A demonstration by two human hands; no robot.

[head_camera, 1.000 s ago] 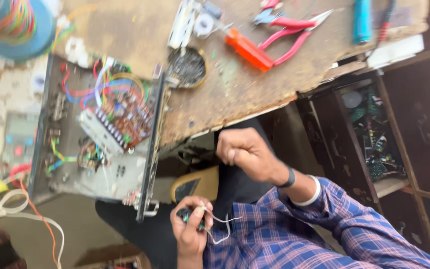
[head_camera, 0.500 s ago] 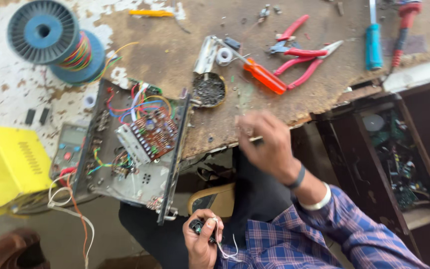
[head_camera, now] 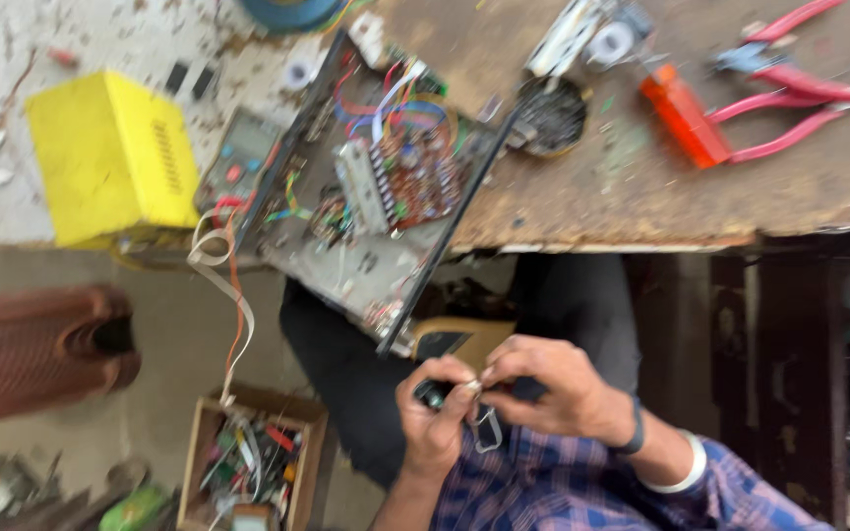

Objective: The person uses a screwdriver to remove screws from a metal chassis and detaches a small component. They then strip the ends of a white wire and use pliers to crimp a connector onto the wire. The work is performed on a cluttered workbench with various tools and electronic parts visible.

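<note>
Right hand now meeting left hand, yellow box upper left

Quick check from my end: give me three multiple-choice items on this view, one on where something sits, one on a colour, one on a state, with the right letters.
1. Where does the open chassis with its circuit board sit?
A. Flat in the middle of the bench
B. Hanging over the near edge of the workbench
C. On the floor

2. What colour is the box left of the chassis?
A. Yellow
B. Blue
C. Black

3. What are the hands doing?
A. Both resting empty on the bench
B. One holds the pliers
C. Left hand and right hand meet over the lap on a small dark part with thin wire

Answers: 1 B, its lower end juts past the bench edge. 2 A, its casing is plainly yellow. 3 C, fingertips of both hands pinch the part together; the red-handled pliers lie untouched on the bench.
</note>
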